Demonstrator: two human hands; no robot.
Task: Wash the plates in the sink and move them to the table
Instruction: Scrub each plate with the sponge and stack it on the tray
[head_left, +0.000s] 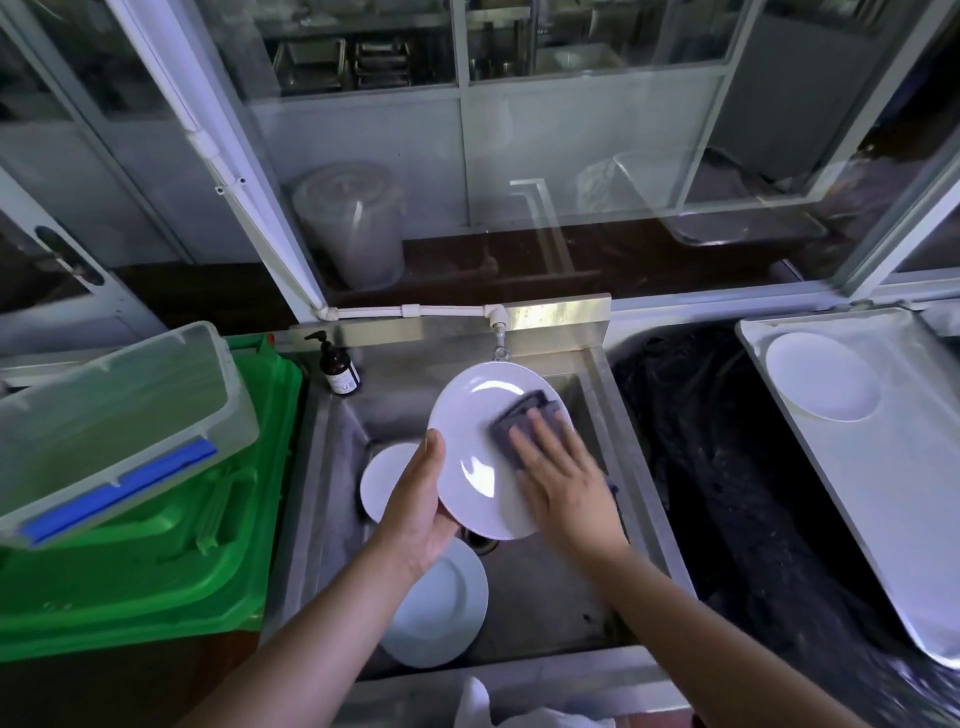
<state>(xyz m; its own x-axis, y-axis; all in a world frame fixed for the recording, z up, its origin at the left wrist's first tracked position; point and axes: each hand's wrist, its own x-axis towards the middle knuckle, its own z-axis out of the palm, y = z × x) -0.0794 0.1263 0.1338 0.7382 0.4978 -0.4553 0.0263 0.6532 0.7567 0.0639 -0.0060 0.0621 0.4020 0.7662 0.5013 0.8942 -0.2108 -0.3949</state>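
Observation:
I hold a white plate tilted over the steel sink, under the tap. My left hand grips its lower left rim. My right hand presses a grey sponge cloth flat against the plate's face. Two more white plates lie in the sink: one at the left behind my left hand, one under my left wrist. Another white plate rests on a white tray at the right.
A brown pump bottle stands at the sink's back left corner. A green bin with a clear plastic box on it sits left of the sink. A black surface lies between sink and tray. Glass panels rise behind.

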